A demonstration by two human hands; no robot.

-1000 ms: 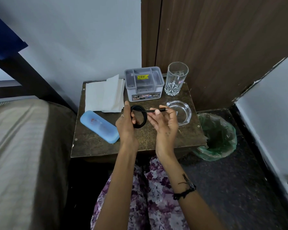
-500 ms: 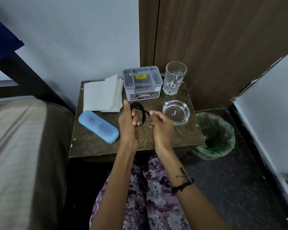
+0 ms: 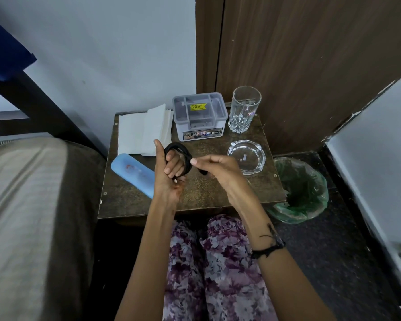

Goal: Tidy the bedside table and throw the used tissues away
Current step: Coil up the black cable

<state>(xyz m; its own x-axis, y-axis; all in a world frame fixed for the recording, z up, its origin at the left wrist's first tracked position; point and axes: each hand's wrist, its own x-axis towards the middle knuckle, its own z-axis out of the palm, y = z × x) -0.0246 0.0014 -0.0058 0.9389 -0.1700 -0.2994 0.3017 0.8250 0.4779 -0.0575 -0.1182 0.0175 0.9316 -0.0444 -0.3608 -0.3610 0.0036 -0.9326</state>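
Observation:
A black cable [image 3: 187, 156] is coiled in loops around the fingers of my left hand [image 3: 169, 172], which is held above the middle of the brown bedside table [image 3: 218, 195]. My right hand [image 3: 214, 169] pinches the cable's free end just right of the coil. White tissues [image 3: 141, 133] lie flat at the table's back left. A bin lined with a green bag [image 3: 301, 193] stands on the floor to the right of the table.
On the table stand a grey compartment box [image 3: 199, 117], a tall clear glass [image 3: 243, 110], a glass ashtray [image 3: 247, 156] and a blue case [image 3: 134, 173]. A bed [image 3: 28, 216] borders the left side. A wooden door [image 3: 299, 66] rises behind.
My right hand has moved down and closer to the left, and the straight stretch of cable between them has shortened as more of it lies in the coil.

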